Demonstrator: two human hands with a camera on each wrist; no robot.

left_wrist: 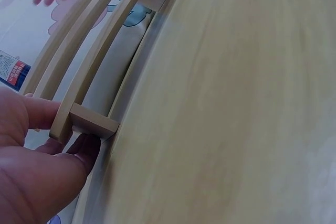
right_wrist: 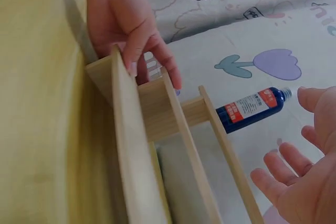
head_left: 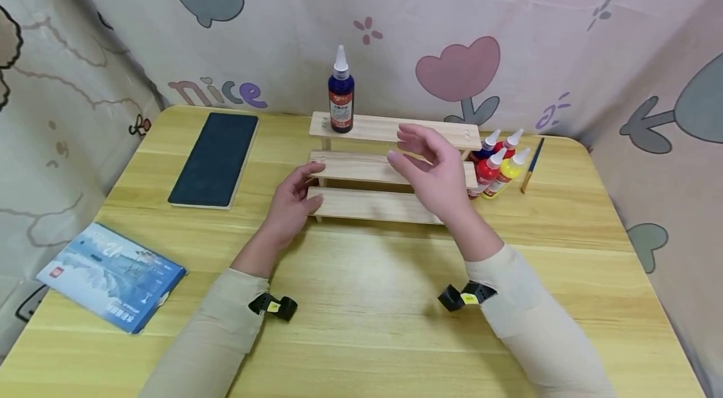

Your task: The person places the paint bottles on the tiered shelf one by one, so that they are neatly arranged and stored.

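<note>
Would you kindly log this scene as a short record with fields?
Left hand: holds the left end of the wooden stepped rack.
Right hand: open, raised over the rack, holding nothing.
Top step: one blue paint bottle, upright.
Right of rack: cluster of paint bottles; paintbrush.
Left of table: dark pad; blue booklet.

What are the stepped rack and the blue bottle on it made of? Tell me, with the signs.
Stepped rack: apparently unfinished pale wood; grain lines show, surface matte. The left hand grips its end. Blue bottle: probably plastic, glossy, with a whitish pointed nozzle and a printed label.
</note>
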